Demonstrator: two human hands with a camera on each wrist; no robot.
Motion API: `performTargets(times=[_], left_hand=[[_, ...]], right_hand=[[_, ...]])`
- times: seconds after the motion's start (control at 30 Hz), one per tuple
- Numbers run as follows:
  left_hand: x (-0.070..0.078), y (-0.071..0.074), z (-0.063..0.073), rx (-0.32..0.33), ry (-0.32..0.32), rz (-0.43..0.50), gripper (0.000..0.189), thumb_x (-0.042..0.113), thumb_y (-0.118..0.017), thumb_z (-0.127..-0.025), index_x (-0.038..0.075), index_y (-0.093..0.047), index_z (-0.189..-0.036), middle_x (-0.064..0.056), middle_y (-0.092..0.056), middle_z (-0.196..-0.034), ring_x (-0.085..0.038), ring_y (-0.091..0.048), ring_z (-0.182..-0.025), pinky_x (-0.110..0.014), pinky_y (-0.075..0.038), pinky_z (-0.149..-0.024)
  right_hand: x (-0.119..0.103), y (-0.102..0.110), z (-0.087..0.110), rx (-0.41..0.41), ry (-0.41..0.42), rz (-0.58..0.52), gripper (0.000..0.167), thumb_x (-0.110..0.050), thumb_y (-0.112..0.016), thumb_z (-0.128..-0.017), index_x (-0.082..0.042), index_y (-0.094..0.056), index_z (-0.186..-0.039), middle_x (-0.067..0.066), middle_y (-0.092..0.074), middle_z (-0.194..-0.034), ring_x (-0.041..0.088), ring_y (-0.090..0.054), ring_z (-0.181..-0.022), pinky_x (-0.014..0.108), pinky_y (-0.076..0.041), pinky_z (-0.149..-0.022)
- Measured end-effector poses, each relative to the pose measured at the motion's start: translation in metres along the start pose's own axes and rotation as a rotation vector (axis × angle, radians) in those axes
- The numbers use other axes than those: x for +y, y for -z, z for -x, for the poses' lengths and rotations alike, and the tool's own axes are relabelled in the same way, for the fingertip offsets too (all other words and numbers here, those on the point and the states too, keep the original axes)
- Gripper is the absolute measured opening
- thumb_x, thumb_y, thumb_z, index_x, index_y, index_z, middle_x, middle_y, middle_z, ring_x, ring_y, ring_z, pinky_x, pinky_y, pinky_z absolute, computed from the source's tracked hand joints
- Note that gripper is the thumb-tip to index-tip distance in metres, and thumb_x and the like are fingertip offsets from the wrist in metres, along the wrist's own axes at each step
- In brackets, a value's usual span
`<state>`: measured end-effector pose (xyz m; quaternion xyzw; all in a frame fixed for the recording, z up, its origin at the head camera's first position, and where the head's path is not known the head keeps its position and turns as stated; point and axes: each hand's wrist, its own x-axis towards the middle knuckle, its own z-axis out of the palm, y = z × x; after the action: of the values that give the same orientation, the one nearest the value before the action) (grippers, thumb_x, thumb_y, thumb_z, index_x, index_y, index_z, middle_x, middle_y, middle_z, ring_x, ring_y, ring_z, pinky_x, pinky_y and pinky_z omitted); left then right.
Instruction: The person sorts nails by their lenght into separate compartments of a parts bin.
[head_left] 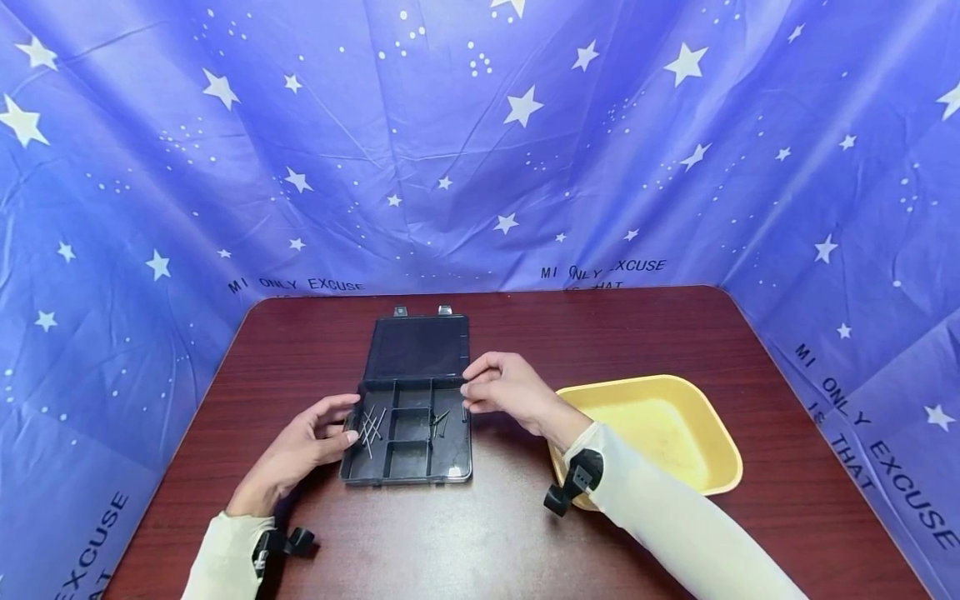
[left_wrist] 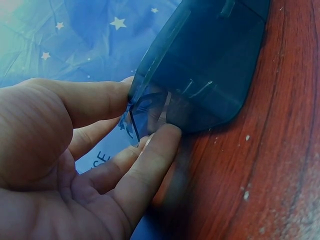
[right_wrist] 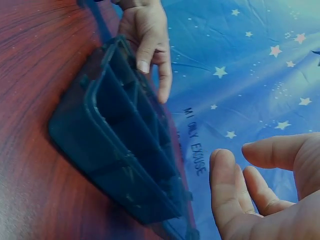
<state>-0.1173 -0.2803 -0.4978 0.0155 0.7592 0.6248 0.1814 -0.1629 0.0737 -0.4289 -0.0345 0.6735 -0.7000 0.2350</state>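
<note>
A black compartment box (head_left: 407, 458) lies on the table with its lid (head_left: 420, 348) folded back. Long thin nails (head_left: 371, 427) lie crisscrossed in the left compartment, and several shorter nails or screws (head_left: 440, 422) are in the right one. My left hand (head_left: 303, 446) grips the box's left side, thumb and fingers on either side of the wall in the left wrist view. Over the box's right edge, near the hinge, is my right hand (head_left: 513, 392). Its fingers (right_wrist: 223, 172) are bent and apart from the thumb in the right wrist view, with nothing visible between them.
A yellow plastic bin (head_left: 731, 450) stands to the right, partly behind the right forearm. The dark red wooden table (head_left: 495, 542) is bordered at the back and sides by a blue star-printed curtain (head_left: 480, 150).
</note>
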Motion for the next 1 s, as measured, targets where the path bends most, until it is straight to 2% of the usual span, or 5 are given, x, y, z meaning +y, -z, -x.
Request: performTargets(times=[0.3,0.53,0.7,1.0], left_hand=[[0.001,0.000,0.000,-0.002,0.012,-0.011,0.067,0.008,-0.075,-0.097,0.008,-0.044,-0.157,-0.031,-0.048,-0.151,-0.014,-0.066,-0.107,-0.035,-0.062,-0.080],[0.002,-0.001,0.000,0.010,0.018,-0.014,0.066,0.007,-0.074,-0.098,0.008,-0.044,-0.157,-0.031,-0.047,-0.152,-0.014,-0.065,-0.107,-0.035,-0.062,-0.081],[0.001,-0.002,0.001,0.026,-0.006,-0.058,0.064,0.008,-0.073,-0.099,0.009,-0.045,-0.156,-0.030,-0.047,-0.153,-0.013,-0.064,-0.108,-0.034,-0.062,-0.082],[0.001,-0.004,0.002,0.034,-0.035,-0.092,0.059,0.009,-0.070,-0.101,0.006,-0.047,-0.156,-0.028,-0.047,-0.156,-0.016,-0.060,-0.114,-0.033,-0.061,-0.086]], right_hand=[[-0.019,0.024,0.022,0.037,0.059,-0.017,0.029,0.008,-0.071,-0.092,0.010,-0.061,-0.118,0.012,-0.075,-0.092,0.020,-0.075,-0.080,0.031,-0.064,-0.076],[-0.030,0.040,0.037,0.062,0.093,0.007,0.023,0.003,-0.069,-0.094,0.005,-0.063,-0.116,0.004,-0.073,-0.090,0.019,-0.075,-0.081,0.030,-0.064,-0.077],[-0.031,0.054,0.043,0.070,0.102,0.038,0.022,0.000,-0.070,-0.096,0.004,-0.062,-0.116,0.003,-0.073,-0.093,0.018,-0.075,-0.082,0.034,-0.065,-0.081],[-0.027,0.079,0.056,0.076,0.104,0.122,0.021,-0.002,-0.071,-0.096,0.005,-0.062,-0.114,0.008,-0.072,-0.093,0.016,-0.074,-0.082,0.031,-0.064,-0.078]])
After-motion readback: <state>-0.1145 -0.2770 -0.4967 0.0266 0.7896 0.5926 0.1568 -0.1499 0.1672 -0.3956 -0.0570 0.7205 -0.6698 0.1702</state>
